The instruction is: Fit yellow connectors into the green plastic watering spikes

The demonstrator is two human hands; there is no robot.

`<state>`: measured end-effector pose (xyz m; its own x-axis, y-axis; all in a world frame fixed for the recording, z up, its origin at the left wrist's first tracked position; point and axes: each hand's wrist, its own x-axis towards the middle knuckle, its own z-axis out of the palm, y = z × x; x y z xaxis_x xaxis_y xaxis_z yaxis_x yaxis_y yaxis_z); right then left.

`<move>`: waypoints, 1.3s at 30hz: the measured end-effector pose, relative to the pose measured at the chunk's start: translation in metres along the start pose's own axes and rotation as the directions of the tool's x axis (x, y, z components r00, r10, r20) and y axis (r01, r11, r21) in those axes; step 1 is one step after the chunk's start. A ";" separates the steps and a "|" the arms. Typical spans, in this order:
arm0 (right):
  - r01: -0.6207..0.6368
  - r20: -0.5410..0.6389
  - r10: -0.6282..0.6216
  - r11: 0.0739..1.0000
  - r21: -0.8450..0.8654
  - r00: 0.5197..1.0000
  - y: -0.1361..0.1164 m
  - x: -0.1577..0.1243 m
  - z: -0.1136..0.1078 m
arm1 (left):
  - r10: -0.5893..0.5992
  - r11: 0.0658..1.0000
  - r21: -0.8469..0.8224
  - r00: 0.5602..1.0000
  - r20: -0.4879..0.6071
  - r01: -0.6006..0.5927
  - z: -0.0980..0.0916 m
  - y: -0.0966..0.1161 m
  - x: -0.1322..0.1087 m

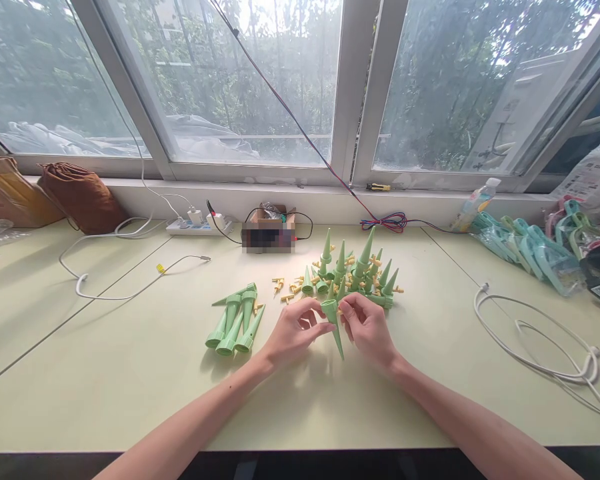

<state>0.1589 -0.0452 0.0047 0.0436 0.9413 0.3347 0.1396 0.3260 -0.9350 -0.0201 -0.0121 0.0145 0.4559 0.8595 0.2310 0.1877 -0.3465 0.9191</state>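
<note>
In front of me, my left hand (300,328) grips a green plastic watering spike (332,320), its wide open end up and its point down. My right hand (366,323) pinches at the spike's side, where a bit of a yellow valve shows between the fingertips; most of it is hidden. Behind my hands stands a cluster of green spikes (364,257), many with yellow valves at their sides. Several loose yellow valves (279,285) lie left of that cluster. To the left of my left hand is a pile of green spikes (233,320) lying flat.
A power strip (195,227) and a small cardboard box (283,217) stand along the back wall. White cables (130,295) lie on the left, and a coiled white cable (535,363) on the right. Bagged green clip-like items (545,253) and a bottle (477,203) fill the back right.
</note>
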 end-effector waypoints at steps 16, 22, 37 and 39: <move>-0.041 0.023 0.040 0.996 0.080 0.999 -0.010 -0.001 0.000 | 0.321 0.930 0.191 0.947 -0.011 -0.313 -0.001 0.000 -0.003; -0.031 0.037 0.027 0.996 0.089 0.999 -0.009 -0.001 0.000 | 0.405 0.877 0.272 0.914 0.023 -0.395 -0.004 -0.003 -0.003; -0.142 0.104 0.137 0.989 0.044 0.985 -0.006 0.001 0.000 | 0.553 0.576 0.599 0.805 0.216 -0.556 -0.011 -0.008 -0.003; -0.143 0.101 0.137 0.988 0.059 0.985 -0.006 0.002 0.000 | 0.533 0.642 0.562 0.830 0.161 -0.521 -0.008 -0.008 -0.003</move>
<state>0.1579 -0.0456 0.0107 -0.0382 0.9810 0.1903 0.0735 0.1927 -0.9785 -0.0303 -0.0088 0.0093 0.6188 0.4684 0.6306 0.3721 -0.8818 0.2899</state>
